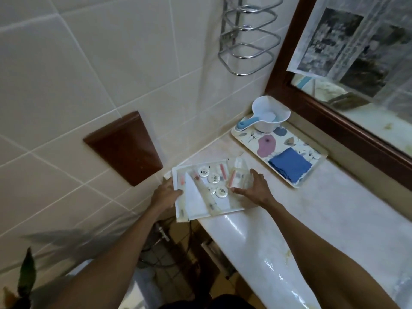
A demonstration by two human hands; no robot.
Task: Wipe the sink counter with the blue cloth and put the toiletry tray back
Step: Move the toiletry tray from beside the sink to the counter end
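A clear toiletry tray [225, 211] lies at the left end of the pale sink counter [323, 204], its near corner past the counter edge. It carries round white caps, pink tubes, small bottles and a white folded sheet. My left hand [166, 194] grips the tray's left rim, thumb on top. On the tray's right side rests my right hand [254, 186], fingers curled over the rim beside a clear bottle. The blue cloth [289, 167] lies folded on a floral tray [312, 152] further back on the counter, away from both hands.
A white and blue scoop [267, 117] stands on the floral tray's far end. A wood-framed mirror [334, 121] with pasted paper runs along the right. A chrome rack [247, 39] and a brown wall bracket [127, 148] hang on the tiled wall. Pipes and floor lie below the counter edge.
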